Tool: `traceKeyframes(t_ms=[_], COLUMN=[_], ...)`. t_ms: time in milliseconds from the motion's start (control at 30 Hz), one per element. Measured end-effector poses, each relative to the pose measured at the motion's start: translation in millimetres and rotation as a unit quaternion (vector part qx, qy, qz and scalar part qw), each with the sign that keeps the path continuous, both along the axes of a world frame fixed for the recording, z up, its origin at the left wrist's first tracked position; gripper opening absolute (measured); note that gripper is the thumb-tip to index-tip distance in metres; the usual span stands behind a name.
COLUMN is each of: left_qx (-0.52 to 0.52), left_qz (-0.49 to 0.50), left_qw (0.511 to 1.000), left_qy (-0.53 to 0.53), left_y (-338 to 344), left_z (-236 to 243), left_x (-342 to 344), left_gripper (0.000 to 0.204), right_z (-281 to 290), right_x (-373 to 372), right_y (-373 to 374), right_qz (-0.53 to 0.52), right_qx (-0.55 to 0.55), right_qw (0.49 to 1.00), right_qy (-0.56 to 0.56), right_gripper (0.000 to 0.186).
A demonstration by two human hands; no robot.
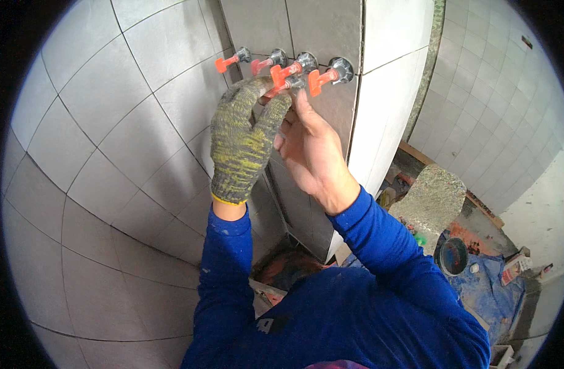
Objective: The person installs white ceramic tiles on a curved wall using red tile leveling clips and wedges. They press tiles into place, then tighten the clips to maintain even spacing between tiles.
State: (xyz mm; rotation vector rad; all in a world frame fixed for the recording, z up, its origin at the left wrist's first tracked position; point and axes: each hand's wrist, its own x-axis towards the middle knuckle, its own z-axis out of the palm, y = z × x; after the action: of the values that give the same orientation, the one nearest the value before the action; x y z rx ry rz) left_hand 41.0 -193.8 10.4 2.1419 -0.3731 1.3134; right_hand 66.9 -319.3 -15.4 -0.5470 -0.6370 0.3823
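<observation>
Several plugs with red handles stick out of the grey tiled wall in a row, among them a left-end plug (225,63) and a right-end plug (322,79), each set in a dark round fitting (341,71). My left hand (238,138), in a grey and yellow knit glove, is closed on a red-handled plug (276,91) just below the row. The plug's grey end points right. My bare right hand (316,147) is beside it, thumb up against that end and fingers curled in. Whatever those fingers hold is hidden behind the palm and the glove.
Large grey tiles (110,123) cover the wall on the left, meeting a boxed-out tiled column (389,92). On the floor at lower right lie a black bucket (452,256), a blue tarp (488,292), a bottle (516,265) and a rough grey board (432,200).
</observation>
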Motion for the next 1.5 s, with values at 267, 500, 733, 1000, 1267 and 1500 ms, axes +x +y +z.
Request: traceKeyframes(t_ms=[267, 500, 733, 1000, 1267, 1500], left_qx=[0.212, 0.195, 0.236, 0.348, 0.333, 0.132], left_qz=[0.186, 0.136, 0.136, 0.098, 0.112, 0.046], left_qw=[0.950, 0.959, 0.954, 0.920, 0.928, 0.985], left_qy=[-0.132, -0.155, -0.127, -0.148, -0.123, -0.099], left_y=[13, 27, 32, 43, 48, 17], left_z=[-3, -11, -4, 14, 7, -2], left_x=[5, 17, 15, 7, 12, 6], left_gripper=[0.029, 0.026, 0.024, 0.026, 0.030, 0.030], right_z=[-13, -22, -19, 10, 13, -52], right_x=[24, 41, 36, 23, 8, -16], right_y=[38, 55, 52, 38, 27, 1], right_qz=[0.139, 0.165, 0.208, 0.085, 0.008, -0.110], right_qx=[0.210, 0.235, 0.273, 0.188, 0.109, -0.046], right_qw=[0.966, 0.955, 0.934, 0.952, 0.975, 0.988], right_qy=[0.052, 0.069, 0.101, 0.226, 0.195, 0.100], right_gripper=[0.055, 0.060, 0.061, 0.038, 0.034, 0.020])
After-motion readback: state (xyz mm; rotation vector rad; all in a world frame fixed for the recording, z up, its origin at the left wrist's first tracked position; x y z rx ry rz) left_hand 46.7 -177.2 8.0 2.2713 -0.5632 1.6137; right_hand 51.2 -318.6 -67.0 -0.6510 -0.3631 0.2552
